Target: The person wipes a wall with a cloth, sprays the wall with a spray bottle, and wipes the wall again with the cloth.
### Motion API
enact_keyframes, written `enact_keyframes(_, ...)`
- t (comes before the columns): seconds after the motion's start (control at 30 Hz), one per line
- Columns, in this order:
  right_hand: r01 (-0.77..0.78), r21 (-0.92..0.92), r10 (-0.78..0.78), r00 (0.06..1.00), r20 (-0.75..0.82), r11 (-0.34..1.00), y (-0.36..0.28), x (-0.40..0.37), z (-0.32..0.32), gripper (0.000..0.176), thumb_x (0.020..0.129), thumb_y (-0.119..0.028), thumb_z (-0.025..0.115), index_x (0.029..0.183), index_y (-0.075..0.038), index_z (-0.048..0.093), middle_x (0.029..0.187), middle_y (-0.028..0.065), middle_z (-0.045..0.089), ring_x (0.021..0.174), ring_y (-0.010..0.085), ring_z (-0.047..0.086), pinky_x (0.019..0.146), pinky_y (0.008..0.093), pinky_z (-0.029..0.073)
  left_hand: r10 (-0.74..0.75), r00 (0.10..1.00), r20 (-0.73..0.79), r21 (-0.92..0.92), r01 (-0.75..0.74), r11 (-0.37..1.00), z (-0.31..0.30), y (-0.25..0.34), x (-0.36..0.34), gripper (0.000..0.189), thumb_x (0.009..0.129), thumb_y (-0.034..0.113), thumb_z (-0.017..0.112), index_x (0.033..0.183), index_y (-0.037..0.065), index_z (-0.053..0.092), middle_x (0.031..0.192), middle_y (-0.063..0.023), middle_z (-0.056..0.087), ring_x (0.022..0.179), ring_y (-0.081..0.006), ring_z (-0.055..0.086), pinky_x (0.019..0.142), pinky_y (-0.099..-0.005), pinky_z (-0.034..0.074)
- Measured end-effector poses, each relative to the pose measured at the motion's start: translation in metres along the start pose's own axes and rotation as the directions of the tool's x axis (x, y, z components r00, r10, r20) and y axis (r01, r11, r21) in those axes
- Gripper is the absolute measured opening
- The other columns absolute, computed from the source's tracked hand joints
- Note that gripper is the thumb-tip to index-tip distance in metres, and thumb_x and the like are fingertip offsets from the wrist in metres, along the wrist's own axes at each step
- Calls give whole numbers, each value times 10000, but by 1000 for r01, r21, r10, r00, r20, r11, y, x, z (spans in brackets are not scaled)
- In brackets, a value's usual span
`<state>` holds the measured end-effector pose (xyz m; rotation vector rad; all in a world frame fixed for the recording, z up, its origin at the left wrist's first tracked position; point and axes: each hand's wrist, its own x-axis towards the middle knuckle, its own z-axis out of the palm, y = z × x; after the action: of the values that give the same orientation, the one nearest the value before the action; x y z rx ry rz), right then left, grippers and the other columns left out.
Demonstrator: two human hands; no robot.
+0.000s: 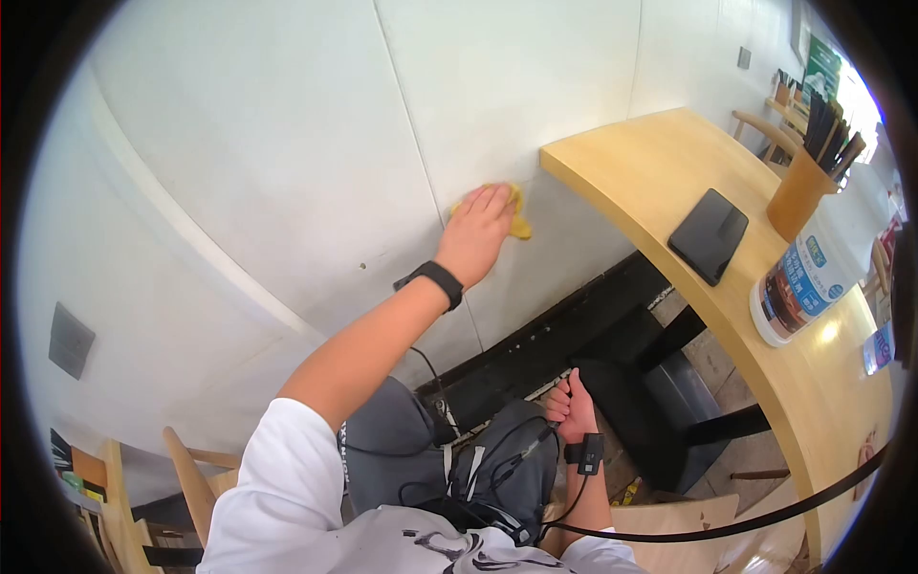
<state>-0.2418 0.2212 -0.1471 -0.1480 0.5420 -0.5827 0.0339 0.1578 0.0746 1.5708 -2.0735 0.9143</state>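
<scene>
The left hand (478,234) lies flat and open, pressing a yellow cloth (517,222) against the white wall (287,143); the cloth shows at 1 o'clock of the knuckles. For good wiping, keep the palm flat and the pressure even. The right hand (572,407) rests on the knee, curled into a fist. At 3 o'clock of the cloth, a wooden table (660,163) carries a tablet (708,234), a bottle (803,287) and a chopstick holder (798,196).

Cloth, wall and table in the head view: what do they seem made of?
The cloth looks like soft yellow fabric, perhaps microfibre: it bunches under the left hand. The wall seems smooth matte white panelling, with thin seams showing; material unclear. The table looks like pale wood or veneer, with a light sheen.
</scene>
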Motion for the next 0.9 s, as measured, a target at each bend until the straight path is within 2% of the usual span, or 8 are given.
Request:
enact_keyframes(0.07,2,-6,-1,1000,14,1000,0,0,2,466,1015,-539,436,731,-170,411,567,-63,298,441,61,278,392,216,235,96,992,86,117,-106,988,13,-2,-27,353,844,106,539,1147,-60,611,1262,-151,547,1192,-286,522,1072,-387,393)
enact_keyframes(0.27,7,18,-8,999,47,1000,1,3,0,469,1016,-533,438,724,-167,414,562,-63,301,434,61,278,387,213,239,177,909,377,93,-227,969,64,5,-120,362,883,113,523,1199,-46,599,1281,-160,561,1229,-317,512,1083,-403,391)
enact_keyframes(0.33,-9,4,8,999,37,1000,1,0,1,469,1016,-533,439,724,-166,414,562,-63,300,434,63,275,387,213,238,-3,861,508,-29,20,999,40,12,-97,357,879,104,519,1194,-41,603,1298,-154,554,1226,-313,513,1079,-405,395)
enact_keyframes(0.37,-6,-2,6,999,41,1000,0,0,0,466,1014,-537,438,730,-169,411,566,-63,296,444,61,274,392,218,233,-14,858,513,-24,30,999,28,9,-86,357,879,104,519,1194,-41,603,1298,-154,554,1226,-313,513,1079,-405,395)
enact_keyframes(0.43,-6,-6,6,999,50,1000,1,2,0,464,1013,-542,437,736,-171,408,571,-63,291,453,60,272,397,224,228,41,972,232,22,-48,999,3,-5,-55,354,863,69,523,1196,-19,606,1310,-153,546,1223,-317,512,1075,-410,399)
enact_keyframes(0.53,-26,8,26,999,47,1000,-1,5,1,463,1015,-538,434,735,-171,410,572,-63,292,452,60,274,397,225,231,-58,994,96,6,58,998,-50,-11,-21,393,816,-8,545,1204,-1,607,1339,-160,529,1240,-333,499,1081,-419,393)
enact_keyframes(0.77,-52,-27,56,984,170,998,-4,12,-8,465,1015,-541,433,716,-187,395,557,-71,266,431,56,247,382,228,219,-148,989,-15,-89,147,985,-78,-27,-72,554,689,-103,557,1229,9,610,1362,-163,532,1266,-350,489,1093,-454,387)
enact_keyframes(0.9,-46,-30,48,996,79,998,-2,9,1,468,1013,-545,434,721,-181,402,551,-68,267,427,57,243,375,223,220,-173,985,21,-91,174,980,-55,-25,-142,553,687,-98,560,1226,13,615,1363,-161,533,1249,-339,504,1086,-452,397)
